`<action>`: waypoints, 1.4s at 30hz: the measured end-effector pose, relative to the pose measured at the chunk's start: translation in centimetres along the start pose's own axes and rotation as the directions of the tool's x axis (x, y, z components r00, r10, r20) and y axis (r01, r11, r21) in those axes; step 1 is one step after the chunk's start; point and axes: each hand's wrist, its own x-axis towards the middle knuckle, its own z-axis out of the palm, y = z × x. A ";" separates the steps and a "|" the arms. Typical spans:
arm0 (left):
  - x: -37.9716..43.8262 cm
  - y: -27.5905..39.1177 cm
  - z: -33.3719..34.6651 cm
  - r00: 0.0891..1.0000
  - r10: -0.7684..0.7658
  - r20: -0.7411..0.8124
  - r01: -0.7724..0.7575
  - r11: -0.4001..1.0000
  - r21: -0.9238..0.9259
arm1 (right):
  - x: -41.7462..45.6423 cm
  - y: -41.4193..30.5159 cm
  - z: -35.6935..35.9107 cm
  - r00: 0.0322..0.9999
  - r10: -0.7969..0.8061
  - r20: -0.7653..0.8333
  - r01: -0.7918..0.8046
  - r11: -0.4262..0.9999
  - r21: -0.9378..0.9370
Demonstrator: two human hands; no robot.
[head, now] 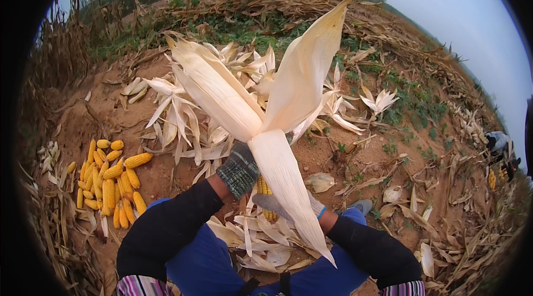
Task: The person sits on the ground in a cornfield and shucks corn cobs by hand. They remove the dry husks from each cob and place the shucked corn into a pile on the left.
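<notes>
Both hands are on one ear of corn, held in front of me over my knees. Its dry pale husk is peeled back in several broad leaves that fan out from the base and hide much of the ear. My left hand, in a dark knitted glove, grips at the husk's base; most of its fingers are behind the leaves. Lower down, my right hand, in a light grey glove with a blue cuff edge, is wrapped around the yellow kernels. One long husk leaf hangs across the right wrist.
Husked yellow ears lie piled on the soil at left. Empty husks are heaped ahead, and loose husk pieces lie between my legs. Standing dry stalks rise at far left. Another person is at the far right.
</notes>
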 end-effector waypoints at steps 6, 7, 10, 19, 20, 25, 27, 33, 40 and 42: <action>-1.8 1.4 4.2 0.916 0.338 0.218 0.037 -0.610 0.791 | 0.0 4.2 -2.2 0.888 -0.441 0.127 0.426 0.688 -0.588; 0.3 -1.0 -2.5 0.849 0.479 0.222 0.079 -0.531 0.844 | 0.5 4.2 -2.2 0.944 -0.325 0.053 0.307 0.811 -0.498; 0.6 2.5 -1.1 0.957 0.287 0.044 0.069 -0.372 0.926 | -1.0 0.6 -4.2 0.994 0.088 -0.071 -0.093 0.993 -0.068; -3.4 0.5 -0.8 0.998 0.051 -0.035 0.046 -0.255 0.966 | -2.0 1.4 -3.1 0.979 -0.205 -0.012 0.185 0.905 -0.383; -3.2 0.1 -1.0 0.999 0.039 -0.031 0.039 -0.238 0.971 | -1.9 2.3 -3.1 0.972 -0.233 -0.007 0.218 0.919 -0.330; -2.8 -0.2 -2.1 0.998 0.032 -0.059 0.064 -0.164 0.984 | -1.5 7.2 -2.7 0.933 -0.356 -0.056 0.291 0.836 -0.465; -2.3 -0.5 -2.4 0.997 0.040 -0.066 0.072 -0.140 0.988 | -1.3 8.6 -2.5 0.863 -0.497 -0.093 0.339 0.705 -0.623; -2.1 1.1 -0.9 0.995 0.086 -0.054 0.079 -0.330 0.940 | -1.0 2.9 -3.8 0.980 0.173 0.103 -0.198 0.917 0.346; -2.4 7.7 0.2 0.972 0.193 -0.136 0.232 -0.668 0.707 | -2.9 -2.3 -3.8 0.963 0.219 0.155 -0.267 0.828 0.493; -3.7 9.3 -3.9 0.856 0.474 -0.205 0.349 -0.238 0.907 | -3.2 -1.7 -5.0 0.982 0.179 0.065 -0.173 0.697 0.696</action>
